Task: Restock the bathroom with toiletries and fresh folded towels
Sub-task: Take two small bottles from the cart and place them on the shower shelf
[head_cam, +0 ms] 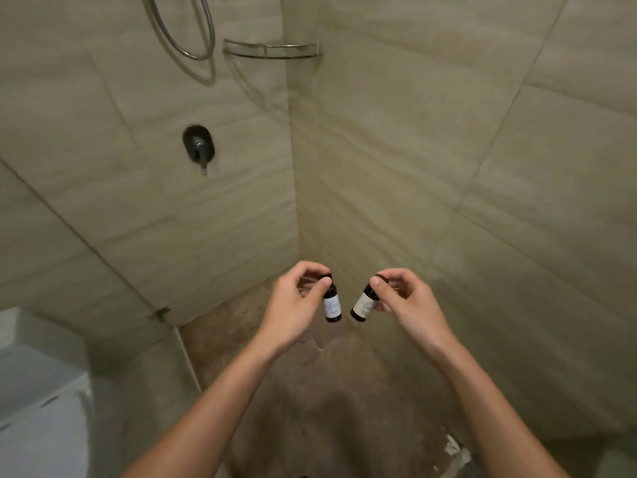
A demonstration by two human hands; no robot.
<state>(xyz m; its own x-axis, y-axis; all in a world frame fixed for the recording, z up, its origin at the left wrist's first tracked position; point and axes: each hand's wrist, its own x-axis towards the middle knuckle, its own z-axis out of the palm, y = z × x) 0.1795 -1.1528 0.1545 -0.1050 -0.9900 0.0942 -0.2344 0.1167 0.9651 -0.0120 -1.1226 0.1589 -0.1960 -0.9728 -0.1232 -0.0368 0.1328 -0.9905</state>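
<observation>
Corner shelf (272,51) high — hose (182,36) left, mixer valve (199,145) lower left.

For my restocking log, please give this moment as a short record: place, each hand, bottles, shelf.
place: tiled shower corner
left hand: pinches the top of a small dark bottle, white label
right hand: pinches the top of a second bottle, tilted
bottles: apart, in the air, far below the shelf
corner shelf: metal wire, high where the walls meet
left wall: shower hose, dark tap handle
</observation>
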